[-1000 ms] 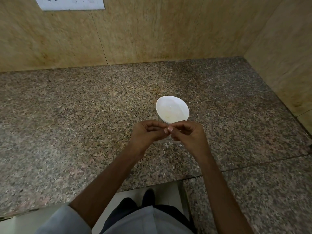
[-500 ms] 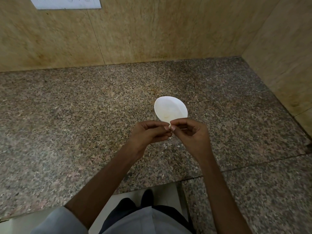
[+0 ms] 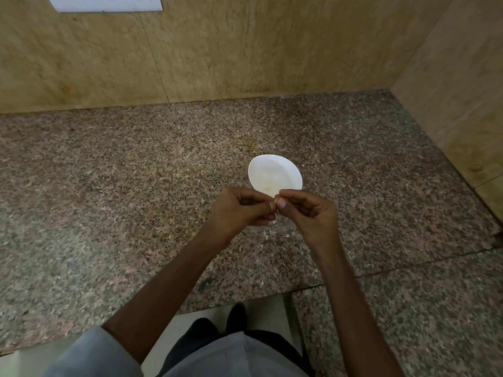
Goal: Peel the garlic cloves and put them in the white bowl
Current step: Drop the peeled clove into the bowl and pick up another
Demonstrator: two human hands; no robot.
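A small white bowl (image 3: 275,174) stands on the speckled granite counter (image 3: 122,186), just beyond my hands. Something pale lies at its bottom, too faint to tell apart. My left hand (image 3: 239,210) and my right hand (image 3: 307,213) meet fingertip to fingertip in front of the bowl's near rim. Between them they pinch a small pale garlic clove (image 3: 276,200), mostly hidden by the fingers. Both hands have their fingers curled.
Thin white bits of garlic skin (image 3: 265,235) lie scattered on the counter under and in front of my hands. Tiled walls close the counter at the back and right. The counter's front edge runs near my body, with a step at the lower right.
My hands have stayed together in front of the bowl, with only small shifts of the fingers on the clove. The view has shifted a little.
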